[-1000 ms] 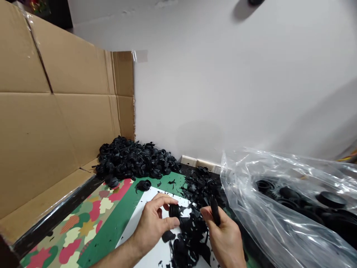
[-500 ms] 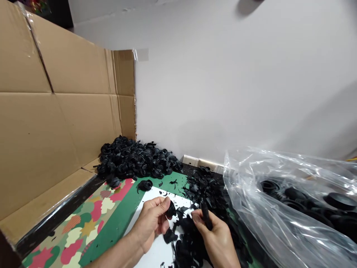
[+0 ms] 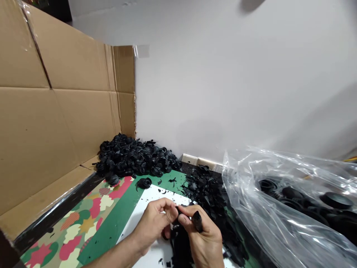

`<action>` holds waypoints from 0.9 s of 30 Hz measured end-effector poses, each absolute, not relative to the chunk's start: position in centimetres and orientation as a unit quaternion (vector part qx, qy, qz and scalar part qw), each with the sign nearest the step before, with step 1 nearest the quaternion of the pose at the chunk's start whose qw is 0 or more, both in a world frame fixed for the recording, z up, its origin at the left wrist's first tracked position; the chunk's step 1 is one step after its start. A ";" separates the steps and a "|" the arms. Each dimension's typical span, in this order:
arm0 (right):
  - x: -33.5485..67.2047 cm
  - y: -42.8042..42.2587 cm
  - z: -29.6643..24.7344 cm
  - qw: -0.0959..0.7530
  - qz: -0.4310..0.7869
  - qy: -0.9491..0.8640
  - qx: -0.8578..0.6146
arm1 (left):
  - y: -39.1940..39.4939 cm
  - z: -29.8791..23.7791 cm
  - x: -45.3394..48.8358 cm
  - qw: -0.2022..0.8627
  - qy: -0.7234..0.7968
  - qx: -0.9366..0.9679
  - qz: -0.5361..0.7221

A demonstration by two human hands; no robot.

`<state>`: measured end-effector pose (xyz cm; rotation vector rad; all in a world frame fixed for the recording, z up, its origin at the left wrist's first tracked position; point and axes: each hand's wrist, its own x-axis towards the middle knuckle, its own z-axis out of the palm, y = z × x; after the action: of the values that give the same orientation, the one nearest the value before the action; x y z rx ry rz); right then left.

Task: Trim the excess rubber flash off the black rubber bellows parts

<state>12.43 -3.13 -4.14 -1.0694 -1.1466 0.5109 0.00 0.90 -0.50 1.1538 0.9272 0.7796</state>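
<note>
My left hand (image 3: 157, 219) is closed, its thumb and fingertips pinching a small black ribbed rubber part (image 3: 177, 210), now mostly hidden. My right hand (image 3: 205, 232) is wrapped round a slim black-handled tool (image 3: 197, 221) whose handle end points up toward me; its working end is out of sight. The fingertips of both hands meet at the rubber part. Under them, black rubber scraps (image 3: 180, 242) lie on a white sheet (image 3: 139, 219). A single curled black piece (image 3: 144, 183) rests at the sheet's far left corner.
A large heap of black ribbed parts (image 3: 136, 156) sits against the cardboard wall (image 3: 78, 123). Shredded black trimmings (image 3: 206, 190) pile up behind my right hand. On the right, a clear plastic bag (image 3: 245, 193) holds round black parts (image 3: 336, 200). A patterned green mat (image 3: 111, 219) covers the left.
My right hand has moved left and up to my left hand, and the tool's handle has tipped toward me. The ribbed part, plainly visible before, is now largely covered by fingers.
</note>
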 end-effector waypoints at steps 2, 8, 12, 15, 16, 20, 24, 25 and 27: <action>12.6 -3.1 -4.2 0.675 0.219 -0.506 -0.491 | 0.7 -0.4 0.1 0.671 0.381 0.521 0.364; 13.3 -3.5 -3.8 0.609 0.177 -0.554 -0.539 | 0.3 -0.2 0.0 0.570 0.402 0.642 0.319; 13.3 -3.3 -3.1 0.591 0.300 -0.457 -0.594 | 0.1 0.9 -0.1 0.476 0.443 0.722 0.239; 12.9 -2.8 -3.1 0.577 0.369 -0.394 -0.613 | 0.0 1.7 -0.2 0.428 0.432 0.766 0.209; 13.0 -2.5 -3.1 0.576 0.374 -0.387 -0.615 | 0.0 1.9 -0.3 0.424 0.422 0.774 0.209; 15.5 -2.0 -3.9 0.598 0.335 -0.328 -0.650 | -0.6 1.9 -0.6 0.506 0.360 0.760 0.191; 19.5 -2.6 -4.3 0.611 0.248 -0.260 -0.705 | -0.6 1.4 -0.6 0.662 0.338 0.639 0.198; 20.0 -2.8 -4.3 0.607 0.243 -0.268 -0.708 | -0.3 1.3 -0.5 0.684 0.345 0.603 0.223; 20.0 -3.1 -3.9 0.599 0.243 -0.292 -0.705 | 0.2 1.2 -0.5 0.711 0.355 0.545 0.267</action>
<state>20.00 -3.12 -3.91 -1.6353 -0.6780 0.5631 -0.45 0.18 1.18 1.2093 0.7885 0.5931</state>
